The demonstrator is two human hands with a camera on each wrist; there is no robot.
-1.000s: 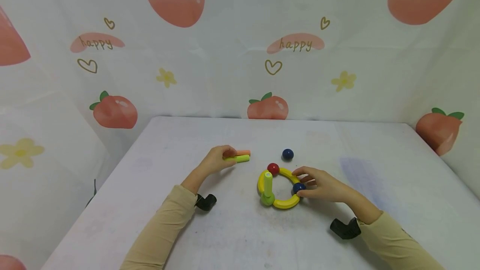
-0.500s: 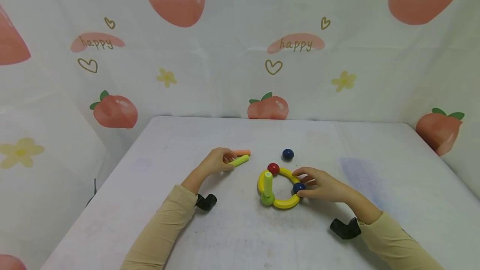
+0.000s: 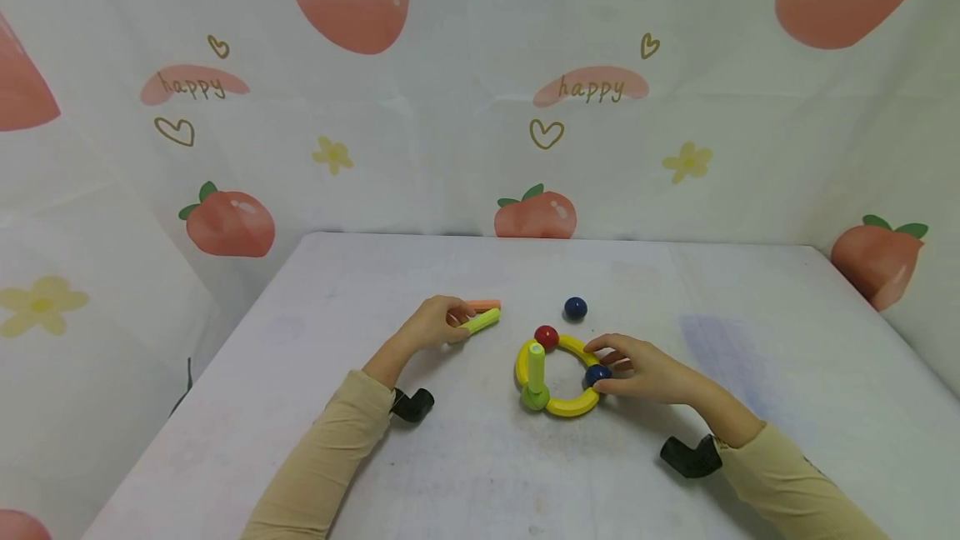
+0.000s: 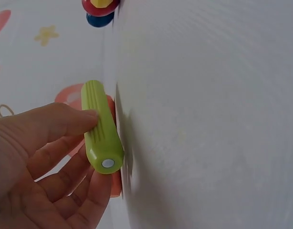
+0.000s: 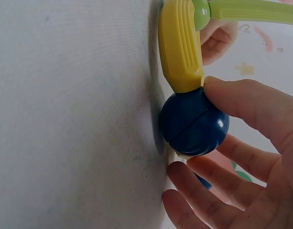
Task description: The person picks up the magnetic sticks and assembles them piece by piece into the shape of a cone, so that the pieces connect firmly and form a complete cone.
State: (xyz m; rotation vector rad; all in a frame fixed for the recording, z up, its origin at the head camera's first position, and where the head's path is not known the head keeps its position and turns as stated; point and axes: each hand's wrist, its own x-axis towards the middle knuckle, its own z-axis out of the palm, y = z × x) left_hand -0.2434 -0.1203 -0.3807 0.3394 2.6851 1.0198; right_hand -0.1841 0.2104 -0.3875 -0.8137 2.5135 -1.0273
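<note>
My left hand (image 3: pixel 437 322) pinches a lime-green magnetic rod (image 4: pixel 95 119), thumb on its ribbed side and fingers behind. The rod's near end shows a silvery disc in the left wrist view. Just behind it lies an orange rod (image 3: pixel 489 305), partly covered by the hand. My right hand (image 3: pixel 647 370) holds a ring of yellow curved rods (image 3: pixel 572 408) at its dark blue ball (image 5: pixel 194 123), thumb at one side and fingers at the other. A red ball (image 3: pixel 547 337) and a green ball (image 3: pixel 535 399) also join the ring. From the green ball a lime-green rod (image 3: pixel 536 363) stands upright.
A loose dark blue ball (image 3: pixel 575 308) rests on the white table (image 3: pixel 480 473) behind the ring. Black wrist mounts (image 3: pixel 692 457) stick out under both forearms. A white cloth printed with peaches (image 3: pixel 450 132) hangs behind the table.
The left hand has drawn the lime-green rod slightly towards the person and turned it aslant, away from the orange rod. The right hand and the ring have stayed put.
</note>
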